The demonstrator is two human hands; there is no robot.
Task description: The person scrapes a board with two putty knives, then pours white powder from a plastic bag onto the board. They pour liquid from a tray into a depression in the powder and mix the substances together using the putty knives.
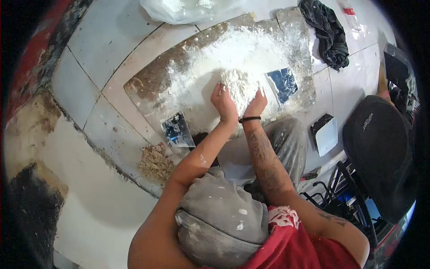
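Observation:
A heap of crumbly white powder (pixel 242 85) lies between my two hands over a worn board (pixel 150 78). My left hand (pixel 225 104) cups the heap's left side with bent fingers. On the right side, my right hand (pixel 256 106) curves round the same heap, fingertips dusted white; a black band is on that wrist. Loose powder is spread over the board around both hands. A dark blue flat plate (pixel 283 85) lies just right of my right hand. Another powder-smeared plate (pixel 177 130) rests at the board's lower left edge.
A clear plastic bag of white powder (pixel 192 9) stands beyond the board. Black cloth (pixel 326 33) and a bottle (pixel 350 17) are at upper right. A white-faced box (pixel 325 135) and black seat (pixel 378 157) stand right. Brownish debris (pixel 155 163) lies lower left. A grey cap (pixel 221 217) shows below.

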